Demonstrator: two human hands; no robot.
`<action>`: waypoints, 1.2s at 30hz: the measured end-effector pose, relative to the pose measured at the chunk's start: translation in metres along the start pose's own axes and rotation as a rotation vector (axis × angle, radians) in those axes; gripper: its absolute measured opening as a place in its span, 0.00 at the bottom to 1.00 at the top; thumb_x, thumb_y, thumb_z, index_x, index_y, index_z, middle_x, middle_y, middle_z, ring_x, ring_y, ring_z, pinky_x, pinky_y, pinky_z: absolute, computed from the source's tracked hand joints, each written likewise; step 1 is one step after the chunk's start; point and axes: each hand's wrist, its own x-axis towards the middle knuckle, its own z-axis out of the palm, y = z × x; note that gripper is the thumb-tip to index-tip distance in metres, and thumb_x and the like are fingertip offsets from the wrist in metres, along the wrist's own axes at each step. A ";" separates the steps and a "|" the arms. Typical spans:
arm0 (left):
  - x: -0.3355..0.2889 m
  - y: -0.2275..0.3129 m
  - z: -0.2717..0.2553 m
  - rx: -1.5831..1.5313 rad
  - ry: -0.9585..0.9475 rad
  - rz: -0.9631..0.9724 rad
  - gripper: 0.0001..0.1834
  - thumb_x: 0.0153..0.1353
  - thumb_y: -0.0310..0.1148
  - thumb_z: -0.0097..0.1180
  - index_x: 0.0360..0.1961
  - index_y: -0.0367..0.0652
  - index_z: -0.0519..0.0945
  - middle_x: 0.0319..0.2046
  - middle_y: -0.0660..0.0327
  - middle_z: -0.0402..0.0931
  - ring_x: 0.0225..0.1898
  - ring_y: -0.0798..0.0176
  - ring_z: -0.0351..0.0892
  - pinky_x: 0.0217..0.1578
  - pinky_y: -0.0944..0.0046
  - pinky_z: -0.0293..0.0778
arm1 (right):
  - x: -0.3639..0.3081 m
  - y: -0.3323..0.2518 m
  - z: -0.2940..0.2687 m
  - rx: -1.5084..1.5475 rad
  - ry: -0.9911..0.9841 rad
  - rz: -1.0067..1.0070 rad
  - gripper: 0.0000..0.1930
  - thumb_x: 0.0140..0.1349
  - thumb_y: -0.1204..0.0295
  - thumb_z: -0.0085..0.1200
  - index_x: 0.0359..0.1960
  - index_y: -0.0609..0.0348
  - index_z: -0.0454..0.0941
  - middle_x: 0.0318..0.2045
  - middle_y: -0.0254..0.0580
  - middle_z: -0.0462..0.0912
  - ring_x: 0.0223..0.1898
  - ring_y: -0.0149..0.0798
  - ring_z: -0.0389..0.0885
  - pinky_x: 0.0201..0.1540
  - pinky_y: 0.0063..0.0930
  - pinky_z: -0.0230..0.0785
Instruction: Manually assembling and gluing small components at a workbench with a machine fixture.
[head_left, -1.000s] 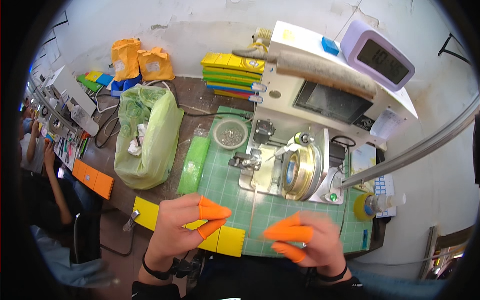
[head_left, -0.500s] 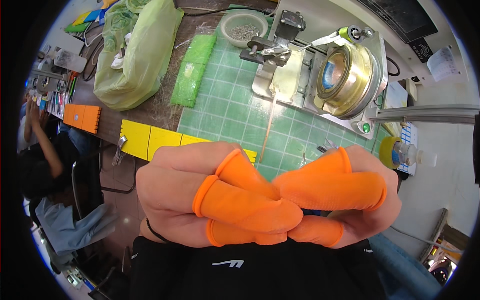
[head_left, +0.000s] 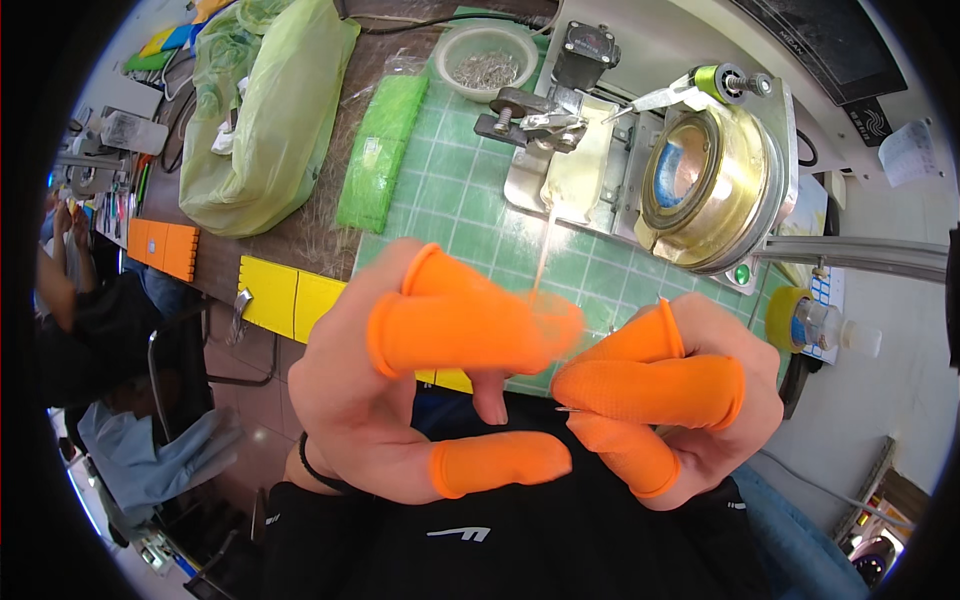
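Observation:
Both of my hands are raised close under the camera, and several of their fingers wear orange rubber cots. My left hand (head_left: 400,400) stretches two capped fingers to the right, with its thumb apart below them. A thin pale strand (head_left: 543,255) runs taut from the metal winding machine (head_left: 700,185) down to those fingertips and vanishes behind them. My right hand (head_left: 680,400) pinches a thin metal pin (head_left: 563,408) between thumb and forefinger, just under the left fingertips.
The machine stands on a green grid cutting mat (head_left: 450,190). Beside it are a bowl of small metal parts (head_left: 487,62), a flat green packet (head_left: 380,150) and a green plastic bag (head_left: 265,120). Yellow blocks (head_left: 290,300) line the table edge. Another person sits at the left (head_left: 70,300).
The camera has dipped toward my hands. They came up from the mat, met in front of me, and have now spread a little, with the strand leading into them.

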 end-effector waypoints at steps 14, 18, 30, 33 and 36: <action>0.028 -0.003 -0.024 0.440 -0.163 0.400 0.24 0.54 0.23 0.68 0.50 0.23 0.76 0.27 0.56 0.76 0.25 0.63 0.75 0.28 0.63 0.72 | 0.011 0.018 -0.001 -0.213 -0.024 -0.086 0.20 0.58 0.60 0.68 0.43 0.65 0.83 0.35 0.45 0.85 0.28 0.35 0.79 0.34 0.28 0.69; 0.007 0.005 -0.034 0.575 0.103 0.252 0.21 0.64 0.29 0.56 0.55 0.25 0.73 0.36 0.52 0.78 0.29 0.60 0.75 0.37 0.59 0.75 | 0.036 0.008 -0.001 0.017 0.265 0.007 0.25 0.62 0.57 0.63 0.51 0.67 0.81 0.42 0.45 0.86 0.32 0.31 0.79 0.42 0.25 0.71; -0.018 0.013 -0.042 0.547 0.229 0.201 0.16 0.65 0.33 0.59 0.48 0.31 0.76 0.29 0.56 0.75 0.24 0.65 0.73 0.35 0.60 0.70 | -0.006 0.017 -0.047 -0.004 0.314 0.025 0.23 0.62 0.60 0.62 0.51 0.67 0.82 0.42 0.45 0.86 0.32 0.31 0.79 0.42 0.25 0.71; -0.018 0.004 -0.042 0.535 0.261 0.237 0.16 0.64 0.32 0.61 0.47 0.31 0.76 0.30 0.56 0.75 0.24 0.64 0.73 0.35 0.59 0.71 | -0.036 0.028 -0.113 -0.022 0.328 0.024 0.23 0.62 0.60 0.62 0.51 0.67 0.82 0.42 0.45 0.86 0.32 0.31 0.79 0.42 0.24 0.71; -0.016 0.006 -0.052 0.558 0.237 0.241 0.16 0.64 0.31 0.61 0.46 0.30 0.76 0.29 0.55 0.76 0.23 0.64 0.73 0.34 0.58 0.71 | -0.073 0.031 -0.153 -0.009 0.303 0.031 0.23 0.62 0.61 0.62 0.51 0.67 0.82 0.42 0.44 0.86 0.33 0.31 0.79 0.43 0.24 0.71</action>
